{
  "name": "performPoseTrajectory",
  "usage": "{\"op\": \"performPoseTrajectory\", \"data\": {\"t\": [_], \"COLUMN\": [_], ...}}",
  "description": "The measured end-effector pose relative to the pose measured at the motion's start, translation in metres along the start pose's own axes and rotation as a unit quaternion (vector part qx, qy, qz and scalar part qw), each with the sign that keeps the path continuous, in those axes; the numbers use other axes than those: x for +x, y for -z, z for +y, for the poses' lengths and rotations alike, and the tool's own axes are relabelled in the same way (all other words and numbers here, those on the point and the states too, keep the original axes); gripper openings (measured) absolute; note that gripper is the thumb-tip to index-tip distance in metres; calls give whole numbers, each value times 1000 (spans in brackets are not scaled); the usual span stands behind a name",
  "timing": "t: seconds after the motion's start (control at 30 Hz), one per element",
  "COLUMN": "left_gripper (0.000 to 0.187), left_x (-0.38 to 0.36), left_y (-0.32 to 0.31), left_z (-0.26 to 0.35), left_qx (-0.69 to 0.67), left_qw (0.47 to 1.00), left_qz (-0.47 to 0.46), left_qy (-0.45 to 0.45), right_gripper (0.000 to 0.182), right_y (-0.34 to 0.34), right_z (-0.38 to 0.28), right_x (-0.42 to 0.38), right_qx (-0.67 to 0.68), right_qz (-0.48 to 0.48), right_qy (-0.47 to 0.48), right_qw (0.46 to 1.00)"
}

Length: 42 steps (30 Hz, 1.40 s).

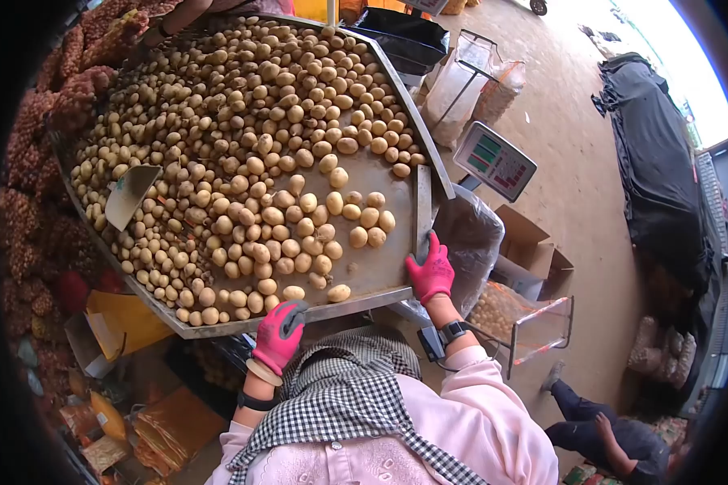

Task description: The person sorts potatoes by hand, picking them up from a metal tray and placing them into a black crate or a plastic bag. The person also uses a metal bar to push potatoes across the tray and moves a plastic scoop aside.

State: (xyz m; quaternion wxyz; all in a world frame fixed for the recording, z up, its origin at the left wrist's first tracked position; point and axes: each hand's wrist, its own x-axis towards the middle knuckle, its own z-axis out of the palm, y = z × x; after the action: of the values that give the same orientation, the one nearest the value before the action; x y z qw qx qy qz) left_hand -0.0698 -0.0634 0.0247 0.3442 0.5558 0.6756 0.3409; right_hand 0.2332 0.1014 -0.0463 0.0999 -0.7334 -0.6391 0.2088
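A metal-rimmed sorting table (364, 305) bears a heap of potatoes (243, 153), thick at the back and left, sparser toward the near right. My left hand (280, 333), in a pink and grey glove, is curled at the near rim, close to a few loose potatoes; its fingertips are partly hidden. My right hand (431, 271), gloved alike, closes on the near end of an upright metal bar (423, 206) at the table's right corner. A pale scoop-like piece (132, 196) lies on the potatoes at left.
A digital scale display (495, 162) stands beyond the right edge, above a plastic-lined container (466, 236). Cardboard boxes (524, 242) and a framed bag of potatoes (493, 311) are beside me. Filled net sacks (32, 145) line the left. Another person (607, 436) is at lower right.
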Motion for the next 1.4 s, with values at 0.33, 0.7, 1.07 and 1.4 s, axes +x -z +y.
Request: {"op": "performPoseTrajectory", "data": {"t": [0.33, 0.7, 1.07, 1.4], "left_gripper": [22, 79, 67, 53], "left_x": [-3, 79, 109, 85], "left_y": [5, -7, -56, -34], "left_z": [-18, -60, -14, -12], "left_qx": [-28, 305, 332, 258], "left_qw": [996, 927, 940, 956], "left_qz": [63, 196, 70, 140], "left_qy": [55, 93, 36, -23], "right_gripper": [62, 47, 48, 47], "right_y": [9, -26, -26, -21], "right_z": [23, -167, -122, -102], "right_x": [33, 112, 171, 140], "right_qx": [35, 42, 208, 187], "right_qz": [87, -21, -105, -52], "right_qy": [157, 457, 304, 372], "right_qw": [983, 888, 924, 908]}}
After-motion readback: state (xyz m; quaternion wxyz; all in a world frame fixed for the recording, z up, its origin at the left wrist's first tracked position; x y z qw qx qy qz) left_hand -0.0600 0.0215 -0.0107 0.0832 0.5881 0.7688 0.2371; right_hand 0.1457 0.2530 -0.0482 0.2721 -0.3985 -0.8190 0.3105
